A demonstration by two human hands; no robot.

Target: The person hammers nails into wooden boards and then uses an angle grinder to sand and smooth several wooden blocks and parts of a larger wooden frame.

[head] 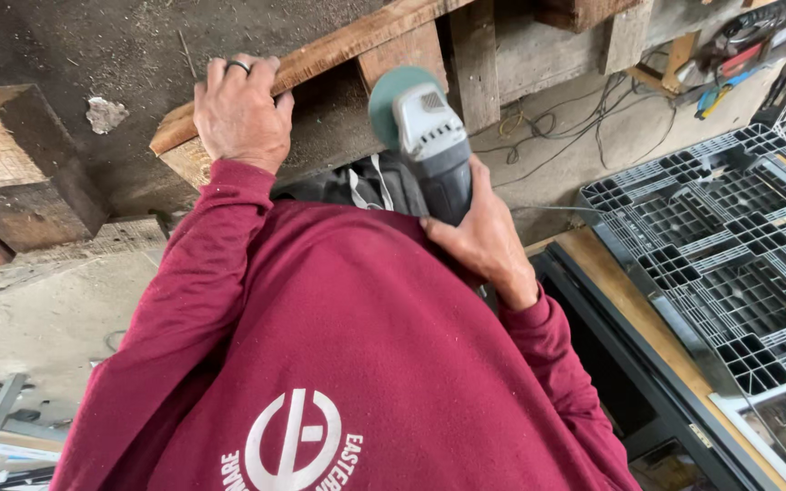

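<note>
Right hand (484, 238) clenched around the dark body of a grinder (429, 145), fingers wrapped from the side, thumb side toward the chest. Grinder points up and away from the person; grey head and green disc (384, 95) at the top, disc edge at or just by the underside of the plank (320, 59), contact not clear.

Left hand (240, 114) grips the plank edge from above, fingers curled over the far side, dark ring (238, 65) on one finger. Hand sits near the plank's left end. Plank is rough, worn wood, running tilted from lower left to upper right, part of a wooden pallet (493, 45) with cross blocks behind the grinder.

Both sleeves and the chest are a maroon sweatshirt (320, 345) with a white round logo, filling the lower middle of the view.

Left: wood blocks (11, 164) on a dusty concrete floor (38, 318). Right: black plastic pallet (730, 218) lying flat, partly over a wood-edged board. Cables (584, 109) loose on the floor behind the pallet; tools at top right, too small to tell.
</note>
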